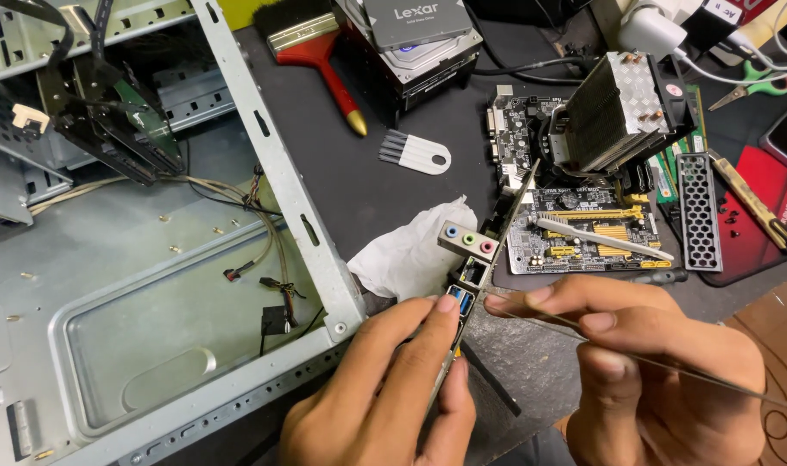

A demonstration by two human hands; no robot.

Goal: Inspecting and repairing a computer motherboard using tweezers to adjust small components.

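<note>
The open case (pixel 151 285) lay on its side, holding only loose cables (pixel 268 259) and a drive cage (pixel 108 112) at its far end. Just beside its edge, the left hand (pixel 385 388) pinched a motherboard (pixel 475 259) held edge-on, thumb at the blue port, while the right hand (pixel 652 371) gripped a thin metal rod (pixel 670 362) touching the board. The board's face was hidden, and the rod's end was cut off at the frame's right edge.

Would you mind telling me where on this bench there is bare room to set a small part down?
Bare mat lies between the case frame, white brush and crumpled cloth. The case floor is mostly open. It is crowded around the motherboard and heatsink.
</note>
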